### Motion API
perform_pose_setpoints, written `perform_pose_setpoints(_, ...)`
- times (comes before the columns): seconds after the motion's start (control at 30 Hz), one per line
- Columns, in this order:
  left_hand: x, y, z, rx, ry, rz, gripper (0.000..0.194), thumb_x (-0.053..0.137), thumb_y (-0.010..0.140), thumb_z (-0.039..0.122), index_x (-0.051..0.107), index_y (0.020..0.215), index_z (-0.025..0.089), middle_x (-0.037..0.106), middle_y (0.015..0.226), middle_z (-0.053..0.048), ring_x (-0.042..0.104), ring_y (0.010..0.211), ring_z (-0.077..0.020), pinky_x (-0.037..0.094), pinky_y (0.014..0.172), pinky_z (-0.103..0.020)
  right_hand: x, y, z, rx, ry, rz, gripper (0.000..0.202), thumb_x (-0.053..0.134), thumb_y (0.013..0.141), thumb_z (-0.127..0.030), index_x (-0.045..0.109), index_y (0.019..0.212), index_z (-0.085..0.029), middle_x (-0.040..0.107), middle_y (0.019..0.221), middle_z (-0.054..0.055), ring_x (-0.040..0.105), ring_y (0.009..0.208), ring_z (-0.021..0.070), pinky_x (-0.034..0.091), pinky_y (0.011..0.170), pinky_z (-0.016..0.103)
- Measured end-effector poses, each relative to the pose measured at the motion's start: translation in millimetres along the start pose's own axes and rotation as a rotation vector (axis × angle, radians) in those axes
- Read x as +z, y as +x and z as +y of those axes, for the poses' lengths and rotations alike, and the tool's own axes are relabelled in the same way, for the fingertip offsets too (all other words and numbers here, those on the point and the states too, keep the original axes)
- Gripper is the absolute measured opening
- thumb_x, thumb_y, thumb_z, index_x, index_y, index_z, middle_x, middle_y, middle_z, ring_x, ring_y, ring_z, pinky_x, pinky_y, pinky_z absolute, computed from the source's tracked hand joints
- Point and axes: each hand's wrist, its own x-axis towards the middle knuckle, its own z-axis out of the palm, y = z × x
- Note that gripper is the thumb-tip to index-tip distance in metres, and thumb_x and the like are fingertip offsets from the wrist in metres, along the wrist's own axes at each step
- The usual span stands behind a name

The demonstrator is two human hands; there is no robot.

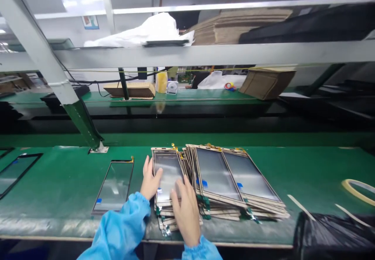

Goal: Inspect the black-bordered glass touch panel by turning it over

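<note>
Left hand (pixel 150 182): open, fingers flat on left edge of panel stack (pixel 168 186).
Right hand (pixel 186 209): open, palm resting on same stack's near end.
Panel stack: centre of green bench (pixel 58 189), fanned panels (pixel 237 178) just right.
Single panel (pixel 115 186): flat, left of hands.

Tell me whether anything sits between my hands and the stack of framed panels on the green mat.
Nothing visible does. The left hand and right hand both rest flat on the top panel of the nearest stack.

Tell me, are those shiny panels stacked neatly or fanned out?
Fanned out. The panels overlap sideways in a slanted spread on the green table, edges staggered.
</note>
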Motion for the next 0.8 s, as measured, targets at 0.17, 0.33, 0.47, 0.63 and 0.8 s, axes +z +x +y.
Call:
perform_pose_setpoints(0.17,-16.1,-30.9,54.5,-0.079,-0.581,-0.331,0.08,0.055,0.086,0.046,0.011,0.149,0.024,0.043,0.144,-0.016,0.042,0.132,-0.0282,0.035,0.107,-0.042,-21.5,-7.0,-15.7,0.148,0.475,0.072,0.046,0.049,0.091,-0.044,0.046,0.131,-0.021,0.042,0.141,0.011,0.041,0.128,0.0269,0.039,0.104,0.044)
perform_pose_setpoints(0.33,-77.9,-65.1,69.4,-0.367,-0.725,-0.59,0.08,0.058,0.086,0.04,0.012,0.149,0.025,0.054,0.134,-0.017,0.058,0.116,-0.0289,0.048,0.089,-0.038,-61.4,5.7,-24.7,0.419,0.996,-0.019,0.043,0.048,0.091,-0.055,0.055,0.111,-0.017,0.067,0.085,0.008,0.063,0.076,0.0196,0.051,0.076,0.034)
perform_pose_setpoints(0.47,-127.9,-87.1,51.7,-0.519,-0.598,-0.697,0.075,0.06,0.085,0.042,0.023,0.146,0.021,0.057,0.13,-0.019,0.062,0.109,-0.0285,0.051,0.082,-0.036,-75.9,42.5,-40.1,0.543,1.141,-0.552,0.062,0.05,0.078,-0.074,0.06,0.078,-0.013,0.062,0.063,0.007,0.058,0.057,0.0164,0.045,0.055,0.027)
perform_pose_setpoints(0.63,-158.7,-103.4,40.4,-0.519,-0.509,-0.691,0.063,0.058,0.086,0.044,0.036,0.14,0.021,0.059,0.129,-0.017,0.06,0.112,-0.0293,0.049,0.087,-0.038,-68.0,57.1,-71.5,0.361,0.837,-0.853,0.065,0.051,0.075,-0.076,0.063,0.07,-0.012,0.063,0.061,0.007,0.054,0.053,0.0119,0.039,0.05,0.021)
perform_pose_setpoints(0.8,-175.4,-108.0,38.4,-0.49,-0.537,-0.758,0.057,0.059,0.085,0.046,0.043,0.136,0.025,0.062,0.125,-0.014,0.063,0.107,-0.0279,0.051,0.08,-0.035,-59.6,28.9,-73.7,0.328,0.682,-0.811,0.058,0.049,0.079,-0.072,0.059,0.071,-0.015,0.057,0.056,0.002,0.053,0.048,0.0122,0.043,0.047,0.022)
